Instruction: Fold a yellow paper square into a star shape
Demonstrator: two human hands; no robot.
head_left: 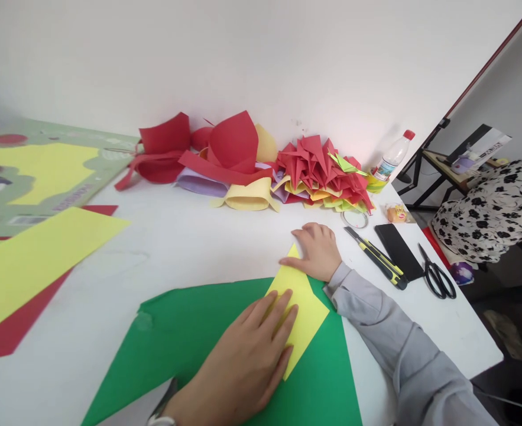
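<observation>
A folded yellow paper (pixel 304 307) lies on a large green sheet (pixel 190 337) near the table's front. My left hand (pixel 247 361) rests flat on the yellow paper's near side, fingers stretched out. My right hand (pixel 316 251) presses down on the paper's far tip, fingers together and flat, grey sleeve behind it.
A heap of folded red, yellow and green paper shapes (pixel 323 174) and curled red sheets (pixel 216 148) lies by the wall. A utility knife (pixel 378 259), black phone (pixel 398 251), scissors (pixel 438 275), tape roll (pixel 355 219) and bottle (pixel 391 157) sit right. Yellow and red sheets (pixel 34 260) lie left.
</observation>
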